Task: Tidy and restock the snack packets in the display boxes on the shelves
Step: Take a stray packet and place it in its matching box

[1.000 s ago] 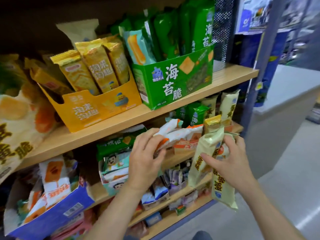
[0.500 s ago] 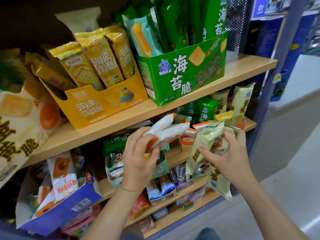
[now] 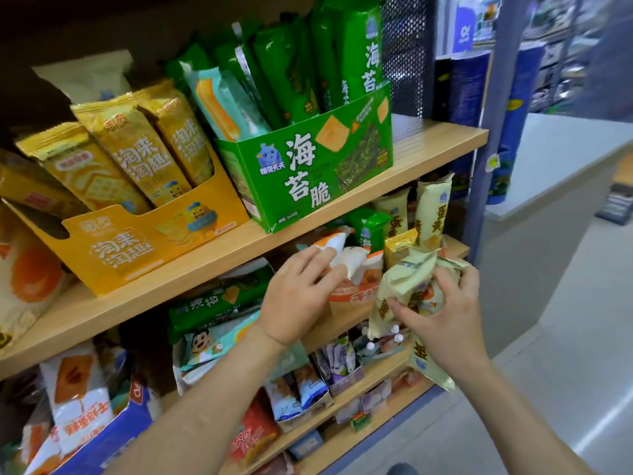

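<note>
My left hand (image 3: 296,298) holds white-and-orange snack packets (image 3: 346,257) at the orange display box (image 3: 352,299) on the second shelf. My right hand (image 3: 442,313) grips a bunch of pale yellow packets (image 3: 400,286); one of them hangs down below the hand (image 3: 428,365). Behind them, more pale yellow packets (image 3: 430,207) and a green packet (image 3: 371,228) stand upright on the same shelf. On the top shelf (image 3: 428,138) sit a green display box (image 3: 308,173) of green packets and a yellow display box (image 3: 144,241) of yellow packets.
A blue box (image 3: 102,437) with white-orange packets tilts out at lower left. Small packets fill boxes on the lower shelves (image 3: 329,382). A blue metal post (image 3: 493,132) ends the shelving on the right, with a pale counter (image 3: 561,156) and grey floor (image 3: 565,389) beyond.
Both hands have moved up and toward the second shelf. The left hand's white-orange packets are now at the orange box, and the right hand has bunched the pale yellow packets closer to it.
</note>
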{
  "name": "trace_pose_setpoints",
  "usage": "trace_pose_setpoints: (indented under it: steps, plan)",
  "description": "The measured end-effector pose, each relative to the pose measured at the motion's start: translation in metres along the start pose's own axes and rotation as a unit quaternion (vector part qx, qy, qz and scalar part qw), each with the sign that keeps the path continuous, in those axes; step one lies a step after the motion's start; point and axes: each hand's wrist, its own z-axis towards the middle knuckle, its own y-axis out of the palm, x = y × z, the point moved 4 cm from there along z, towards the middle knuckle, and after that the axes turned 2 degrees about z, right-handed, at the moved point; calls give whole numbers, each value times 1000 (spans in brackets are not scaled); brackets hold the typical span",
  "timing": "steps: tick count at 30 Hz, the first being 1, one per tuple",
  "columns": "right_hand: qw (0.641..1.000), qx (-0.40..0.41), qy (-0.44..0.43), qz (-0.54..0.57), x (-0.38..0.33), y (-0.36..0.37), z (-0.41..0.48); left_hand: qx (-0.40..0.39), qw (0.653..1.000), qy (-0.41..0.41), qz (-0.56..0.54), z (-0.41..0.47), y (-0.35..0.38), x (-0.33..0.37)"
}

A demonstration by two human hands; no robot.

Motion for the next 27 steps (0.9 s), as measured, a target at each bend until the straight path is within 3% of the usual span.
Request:
trace_pose_setpoints:
  steps: [2,5,10,13,17,19,23,27]
  plan:
    - [1000,-18,-1,11,2,-1,5,-46,994,-90,-44,-3,9,-15]
    - [998,-53,6,26,4,-1,13,-154,954,-211,-148,15,19,-29]
    - [995,-95,6,35,4,3,36,-307,883,-276,-222,53,46,-22]
    - [993,-114,20,39,13,8,53,-337,843,-314,-277,59,59,-26]
    - [991,-123,37,28,24,15,65,-378,749,-439,-322,38,63,-42]
    - [992,-120,40,10,26,20,68,-388,740,-459,-304,29,65,-46]
    - [994,-93,48,-22,26,33,72,-433,760,-413,-254,36,71,-36]
    - [995,-80,48,-43,23,40,69,-441,703,-488,-270,36,72,-37]
